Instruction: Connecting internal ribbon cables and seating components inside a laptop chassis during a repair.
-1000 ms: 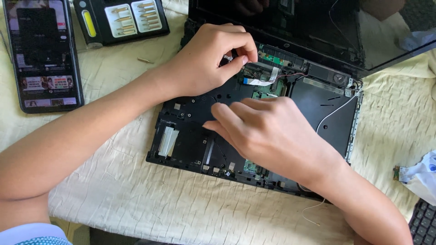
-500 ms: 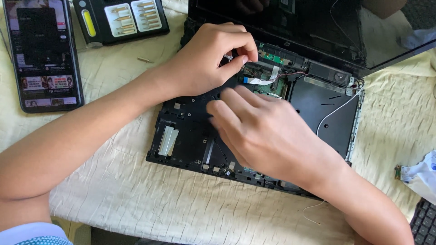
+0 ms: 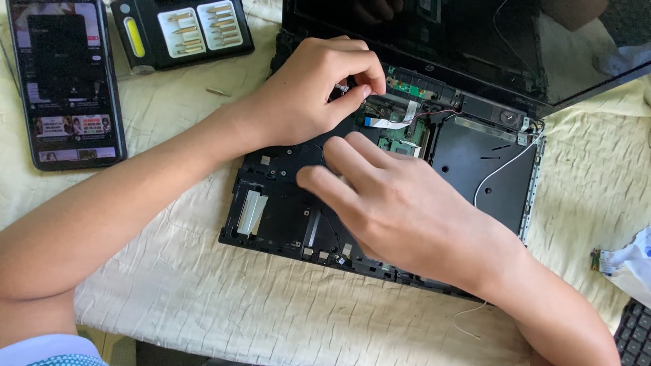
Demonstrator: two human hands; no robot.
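The black bit case (image 3: pixel 182 30) lay open beyond the left hand (image 3: pixel 305 91), toward the far left. It held two pale trays of brass-coloured screwdriver bits lying in rows, with a yellow oblong insert beside them. One loose bit (image 3: pixel 218 91) lay on the cloth (image 3: pixel 203 298) between the case and the left wrist. A phone (image 3: pixel 68 81) with a lit screen lay farther left of the left forearm, its long axis running away from the person.

The opened laptop base (image 3: pixel 285 210) sat under both hands, its long axis running left to right, with the dark screen panel (image 3: pixel 475 47) tilted up at the far edge. The green circuit board (image 3: pixel 400 135) and a flat white ribbon cable (image 3: pixel 390 122) showed between the hands.

The left hand was curled nearly closed, thumb and forefinger pinched on a small connector (image 3: pixel 342 88) at the far edge of the base. The right hand (image 3: pixel 407 217) rested on the base, fingers loosely spread and extended, holding nothing. A crumpled white paper (image 3: pixel 634 261) lay right of the right forearm.
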